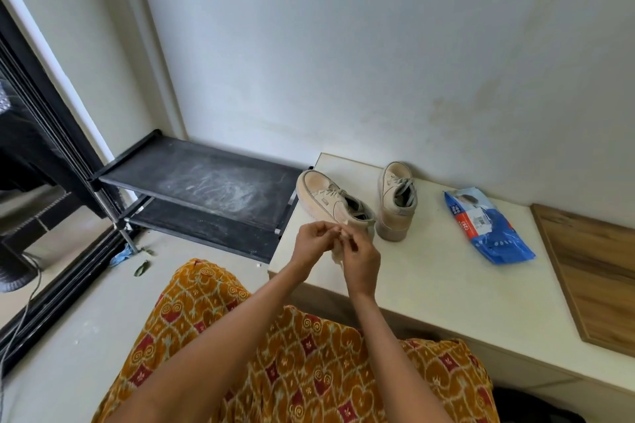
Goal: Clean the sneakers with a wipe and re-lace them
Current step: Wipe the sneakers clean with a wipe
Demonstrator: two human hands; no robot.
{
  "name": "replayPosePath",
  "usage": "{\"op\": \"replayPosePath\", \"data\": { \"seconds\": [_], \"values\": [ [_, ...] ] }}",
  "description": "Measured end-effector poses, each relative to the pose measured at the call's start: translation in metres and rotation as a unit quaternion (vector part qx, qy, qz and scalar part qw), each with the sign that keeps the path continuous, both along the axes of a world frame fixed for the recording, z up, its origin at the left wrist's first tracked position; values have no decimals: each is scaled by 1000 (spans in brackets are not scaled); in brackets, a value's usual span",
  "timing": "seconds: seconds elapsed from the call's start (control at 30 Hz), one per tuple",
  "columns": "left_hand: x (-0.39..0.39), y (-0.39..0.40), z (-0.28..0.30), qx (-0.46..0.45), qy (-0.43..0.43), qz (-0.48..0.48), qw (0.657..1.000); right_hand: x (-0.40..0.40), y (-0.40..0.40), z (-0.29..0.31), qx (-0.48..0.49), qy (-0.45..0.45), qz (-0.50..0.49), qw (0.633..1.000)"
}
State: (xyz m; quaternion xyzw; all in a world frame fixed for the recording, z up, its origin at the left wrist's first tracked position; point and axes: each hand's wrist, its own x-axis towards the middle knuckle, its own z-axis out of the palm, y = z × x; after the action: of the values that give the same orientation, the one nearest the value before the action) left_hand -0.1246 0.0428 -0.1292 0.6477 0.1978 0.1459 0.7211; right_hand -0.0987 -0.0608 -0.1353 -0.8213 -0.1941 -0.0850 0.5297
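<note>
Two beige sneakers on white table [429, 285]: left sneaker [330, 199] lying on its side, right sneaker [395, 203] upright, laces threaded in both. Wipe [338, 252], pale and crumpled, pinched between curled fingers of left hand [311, 245] and right hand [360, 259], just in front of left sneaker's heel. Blue wipe packet [488, 227] flat on table right of sneakers, well apart from hands; red band printed "297", barcode sticker above, other lettering too small to read. Wooden board [594, 271] at right edge. Black shoe rack [206, 189] beside table at left.
</note>
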Motion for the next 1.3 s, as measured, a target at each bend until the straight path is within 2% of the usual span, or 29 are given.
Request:
{"op": "replayPosePath", "data": {
  "seconds": [0.03, 0.07, 0.1, 0.17, 0.2, 0.27, 0.37, 0.5, 0.63, 0.8, 0.9, 1.1, 1.17, 1.23, 1.3],
  "values": [
    [1, 3, 1, 56, 1, 14, 998, 0, 1, 0, 31, 28, -32, 999],
    [5, 8, 2, 150, 7, 43, 988, 0, 1, 1, 67, 58, -74, 993],
    [10, 14, 3, 266, 10, 65, 962, 1, 0, 2, 103, 87, -122, 983],
    [20, 27, 9, 484, 3, 65, 873, 4, -4, 2, 170, 149, -212, 951],
    [26, 33, 10, 560, -11, 51, 827, 5, -6, 1, 197, 178, -243, 933],
    [39, 44, 13, 652, -19, 14, 758, 8, -6, -3, 224, 212, -267, 913],
    [56, 56, 17, 697, -6, -37, 716, 12, 5, -8, 228, 220, -248, 916],
    [68, 69, 21, 689, -25, -105, 717, 22, 22, -11, 191, 196, -249, 929],
    [85, 78, 33, 681, -43, -132, 719, 49, 17, -13, 151, 178, -241, 942],
    [98, 82, 47, 724, -23, -166, 669, 88, 13, -10, 79, 155, -219, 960],
    [88, 77, 51, 738, -17, -170, 653, 96, 18, -6, 87, 168, -227, 955],
    [73, 64, 43, 693, 26, -105, 713, 58, 31, -4, 189, 196, -281, 920],
    [73, 63, 46, 691, 33, -104, 715, 33, 37, -16, 177, 190, -247, 934],
    [73, 61, 48, 691, 37, -101, 715, 9, 45, -31, 114, 183, -181, 960],
    [72, 61, 50, 688, 41, -96, 719, -4, 51, -41, 82, 181, -144, 969]
  ]
}}
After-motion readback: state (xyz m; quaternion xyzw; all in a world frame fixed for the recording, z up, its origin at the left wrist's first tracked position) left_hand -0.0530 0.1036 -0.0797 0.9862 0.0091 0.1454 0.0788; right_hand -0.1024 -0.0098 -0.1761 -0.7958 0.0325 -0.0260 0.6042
